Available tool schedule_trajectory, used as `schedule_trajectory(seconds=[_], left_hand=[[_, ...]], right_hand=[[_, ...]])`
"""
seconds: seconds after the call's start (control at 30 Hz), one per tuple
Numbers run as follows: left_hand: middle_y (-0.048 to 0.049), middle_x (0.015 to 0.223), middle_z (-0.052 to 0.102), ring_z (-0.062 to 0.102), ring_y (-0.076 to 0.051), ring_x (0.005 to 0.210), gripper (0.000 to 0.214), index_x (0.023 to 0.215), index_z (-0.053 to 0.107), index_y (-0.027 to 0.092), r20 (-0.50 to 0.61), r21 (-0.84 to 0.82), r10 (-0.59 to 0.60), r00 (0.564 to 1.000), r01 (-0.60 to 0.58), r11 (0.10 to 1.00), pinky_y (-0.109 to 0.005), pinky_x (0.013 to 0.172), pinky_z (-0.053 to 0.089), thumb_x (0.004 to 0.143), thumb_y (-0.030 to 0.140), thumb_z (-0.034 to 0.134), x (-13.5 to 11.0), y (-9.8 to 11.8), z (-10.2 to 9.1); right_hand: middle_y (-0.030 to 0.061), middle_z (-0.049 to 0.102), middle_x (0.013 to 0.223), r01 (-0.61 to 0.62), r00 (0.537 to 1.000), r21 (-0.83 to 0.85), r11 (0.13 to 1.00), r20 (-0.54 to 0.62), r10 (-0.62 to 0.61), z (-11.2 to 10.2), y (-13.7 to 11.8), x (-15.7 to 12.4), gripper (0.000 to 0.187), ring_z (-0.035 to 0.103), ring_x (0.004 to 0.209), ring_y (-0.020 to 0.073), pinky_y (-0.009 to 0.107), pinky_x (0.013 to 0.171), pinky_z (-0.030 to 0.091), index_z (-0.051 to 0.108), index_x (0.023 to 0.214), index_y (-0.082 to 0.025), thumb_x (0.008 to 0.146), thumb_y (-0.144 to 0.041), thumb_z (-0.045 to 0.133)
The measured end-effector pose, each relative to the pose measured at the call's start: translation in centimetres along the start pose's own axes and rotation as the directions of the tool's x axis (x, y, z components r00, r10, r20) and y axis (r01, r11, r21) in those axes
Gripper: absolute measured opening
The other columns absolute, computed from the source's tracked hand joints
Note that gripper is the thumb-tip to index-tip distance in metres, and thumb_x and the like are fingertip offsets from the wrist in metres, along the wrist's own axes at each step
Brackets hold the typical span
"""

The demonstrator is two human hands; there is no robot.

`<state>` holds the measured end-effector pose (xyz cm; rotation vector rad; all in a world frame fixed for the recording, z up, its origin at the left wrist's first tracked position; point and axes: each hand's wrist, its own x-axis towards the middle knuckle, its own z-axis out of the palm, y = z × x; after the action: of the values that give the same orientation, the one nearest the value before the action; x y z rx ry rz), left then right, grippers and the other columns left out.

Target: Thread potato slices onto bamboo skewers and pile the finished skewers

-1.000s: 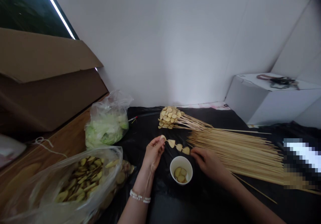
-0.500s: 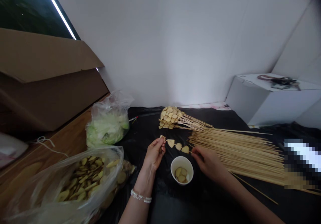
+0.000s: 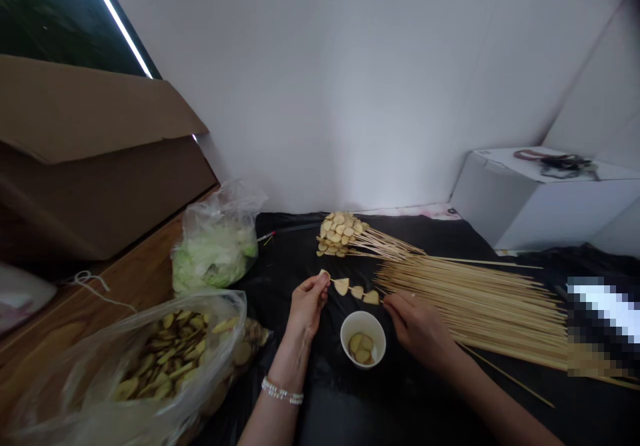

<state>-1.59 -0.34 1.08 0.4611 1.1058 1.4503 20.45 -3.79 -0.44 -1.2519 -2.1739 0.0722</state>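
Skewer (image 3: 357, 292) crosswise, right side lower, in tight pinch grip of left hand (image 3: 309, 305) and right hand (image 3: 416, 324)

Left hand (image 3: 307, 301) and right hand (image 3: 411, 318) both pinch.

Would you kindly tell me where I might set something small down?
The black sheet shows bare nearer than the cup, between left forearm and right forearm; a smaller patch lies between the pen-like item and bunched skewers. The stick pile crowds the right; the bag of slices crowds the left.
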Motion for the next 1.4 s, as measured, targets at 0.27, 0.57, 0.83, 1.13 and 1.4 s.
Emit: schedule_trajectory(seconds=[0.27,0.57,0.83,1.13,1.4], left_hand=[[-0.0004,0.061,0.062,0.049,-0.001,0.048,0.035,0.066,0.07,0.01,0.005,0.012,-0.036,0.999,0.036,0.999,-0.009,0.042,0.04,0.041,0.026,0.088,0.1,0.05,-0.06],[0.0002,0.06,0.061,0.048,0.0,0.046,0.036,0.065,0.069,0.009,0.023,0.016,-0.046,0.999,0.046,0.999,-0.009,0.042,0.039,0.04,0.027,0.089,0.18,-0.05,-0.18],[0.0007,0.057,0.059,0.046,0.0,0.044,0.033,0.062,0.068,0.009,0.04,0.024,-0.059,0.997,0.058,0.998,-0.009,0.041,0.039,0.042,0.026,0.088,0.17,-0.31,-0.07],[-0.0001,0.059,0.06,0.048,-0.001,0.046,0.035,0.064,0.069,0.009,0.056,0.05,-0.096,0.994,0.094,0.994,-0.009,0.042,0.039,0.04,0.026,0.089,-0.01,-0.14,-0.05],[0.0,0.059,0.059,0.048,-0.001,0.048,0.035,0.065,0.069,0.009,0.079,0.084,-0.116,0.99,0.109,0.99,-0.009,0.043,0.038,0.042,0.027,0.088,-0.03,0.08,-0.13]], right_hand=[[0.0052,0.06,0.075,0.038,0.999,0.026,0.999,-0.019,-0.038,0.4,0.34,-0.02,0.022,0.055,0.07,0.0165,0.028,0.066,0.038,0.061,0.084,-0.017,0.092,-0.018,0.04],[0.005,0.059,0.072,0.054,0.998,0.013,0.998,-0.031,-0.054,0.49,0.39,0.0,0.02,0.054,0.068,0.0166,0.028,0.065,0.037,0.06,0.084,-0.017,0.091,-0.016,0.041],[0.0056,0.059,0.075,0.038,0.998,0.04,0.998,-0.042,-0.036,0.39,0.59,0.07,0.02,0.054,0.07,0.0167,0.028,0.065,0.038,0.059,0.083,-0.017,0.091,-0.016,0.04],[0.0057,0.059,0.075,0.033,0.998,0.067,0.997,-0.049,-0.029,0.33,0.85,0.15,0.022,0.054,0.072,0.0171,0.028,0.067,0.039,0.058,0.081,-0.017,0.092,-0.017,0.039],[0.0049,0.06,0.073,-0.006,0.999,0.074,0.997,0.047,0.003,0.19,0.89,0.11,0.022,0.055,0.069,0.0163,0.027,0.065,0.039,0.058,0.082,-0.017,0.092,-0.018,0.039]])
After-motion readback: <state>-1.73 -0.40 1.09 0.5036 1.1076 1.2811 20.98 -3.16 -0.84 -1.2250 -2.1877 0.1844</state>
